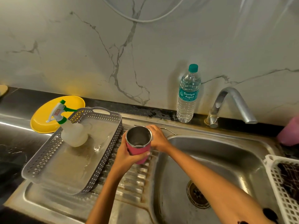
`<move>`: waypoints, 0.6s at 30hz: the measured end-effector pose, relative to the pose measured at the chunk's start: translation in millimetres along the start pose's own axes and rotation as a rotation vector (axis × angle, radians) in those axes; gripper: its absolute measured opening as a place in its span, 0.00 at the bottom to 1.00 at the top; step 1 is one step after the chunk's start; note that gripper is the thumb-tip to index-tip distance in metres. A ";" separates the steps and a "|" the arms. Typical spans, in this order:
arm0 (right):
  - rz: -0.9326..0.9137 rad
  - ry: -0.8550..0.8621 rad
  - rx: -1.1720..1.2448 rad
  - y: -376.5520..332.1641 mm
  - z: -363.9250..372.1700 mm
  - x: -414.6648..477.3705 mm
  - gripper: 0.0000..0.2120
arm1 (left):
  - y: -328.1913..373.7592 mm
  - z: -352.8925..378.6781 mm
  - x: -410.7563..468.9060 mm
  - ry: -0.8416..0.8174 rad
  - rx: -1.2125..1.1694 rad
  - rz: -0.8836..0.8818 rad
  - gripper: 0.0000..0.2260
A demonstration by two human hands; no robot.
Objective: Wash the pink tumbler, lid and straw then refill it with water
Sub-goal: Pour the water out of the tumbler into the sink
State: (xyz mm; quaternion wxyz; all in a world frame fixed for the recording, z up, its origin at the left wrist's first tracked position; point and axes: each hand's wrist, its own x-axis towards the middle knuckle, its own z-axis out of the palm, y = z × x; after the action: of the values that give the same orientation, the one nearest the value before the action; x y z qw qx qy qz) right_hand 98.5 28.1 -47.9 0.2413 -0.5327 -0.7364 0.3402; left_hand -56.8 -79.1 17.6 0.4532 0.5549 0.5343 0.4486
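The pink tumbler (138,148) has a steel inside, stands open-topped without a lid, and is held upright over the ribbed drainboard, left of the sink basin (210,160). My left hand (127,156) grips its pink body from the near side, thumb across the front. My right hand (157,139) curls round its far right side at the rim. A thin metal straw (168,129) lies on the steel ledge just behind my hands. I cannot make out the lid. A full water bottle (187,94) with a teal cap stands by the wall.
The tap (233,104) arches over the basin's back right, with no water running. On the left of the drainboard, a grey lattice basket (48,152) holds a spray bottle (73,131). Behind them lies a yellow plate (47,115). A white basket (281,188) and a pink object (289,133) sit at the right.
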 end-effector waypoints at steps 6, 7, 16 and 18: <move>-0.025 0.102 0.074 -1.9 -36.9 -29.2 0.29 | 3.1 8.5 -2.2 -0.012 -0.023 0.022 0.42; -0.012 0.102 0.109 -3.3 -44.9 -40.7 0.27 | 4.4 11.5 -3.1 -0.018 -0.024 0.023 0.42; 0.073 -0.045 0.414 -20.1 -82.1 -172.1 0.49 | 17.1 78.6 -25.4 -0.189 -0.065 0.052 0.40; 0.100 0.057 0.463 -21.3 -86.9 -192.5 0.48 | 23.6 97.9 -34.6 -0.231 -0.069 0.072 0.41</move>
State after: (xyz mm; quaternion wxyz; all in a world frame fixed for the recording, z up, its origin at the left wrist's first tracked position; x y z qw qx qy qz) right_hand 208.5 -137.6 26.3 0.3608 -0.5083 -0.6044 0.4961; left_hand 42.8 -116.4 22.0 0.5140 0.6058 0.4425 0.4160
